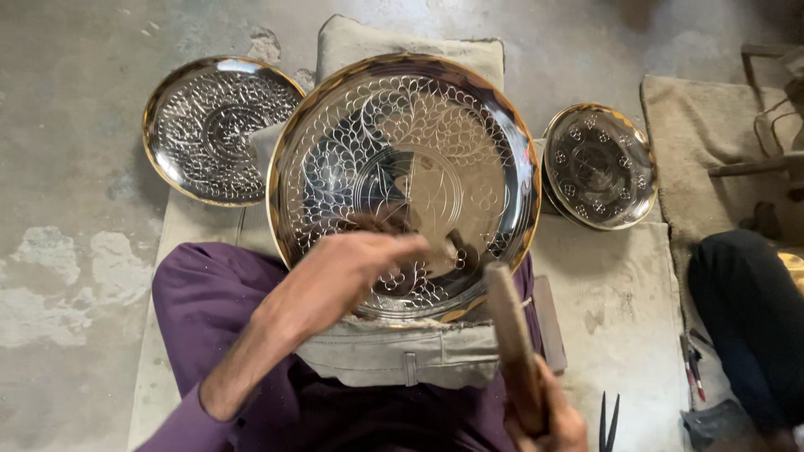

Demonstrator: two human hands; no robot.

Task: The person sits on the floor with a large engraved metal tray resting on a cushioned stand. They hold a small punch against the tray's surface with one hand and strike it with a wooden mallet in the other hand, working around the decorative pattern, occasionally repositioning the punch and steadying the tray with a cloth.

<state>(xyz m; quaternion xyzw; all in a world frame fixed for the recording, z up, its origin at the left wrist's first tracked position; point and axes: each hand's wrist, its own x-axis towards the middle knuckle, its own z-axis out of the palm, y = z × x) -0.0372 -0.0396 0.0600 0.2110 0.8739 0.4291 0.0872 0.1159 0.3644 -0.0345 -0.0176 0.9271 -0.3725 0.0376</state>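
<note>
A large engraved metal plate (402, 180) rests on the person's lap. The left hand (352, 268) pinches a small chisel (456, 247) against it; the right hand (544, 414) grips a wooden mallet (511, 335).

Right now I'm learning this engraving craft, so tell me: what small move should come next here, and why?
Probably a short tap of the hammer down toward the small tool under the left hand. The right hand has the wooden handle raised beside the big patterned plate, the left hand rests low on it, and part of the lower centre looks unpatterned.
</note>
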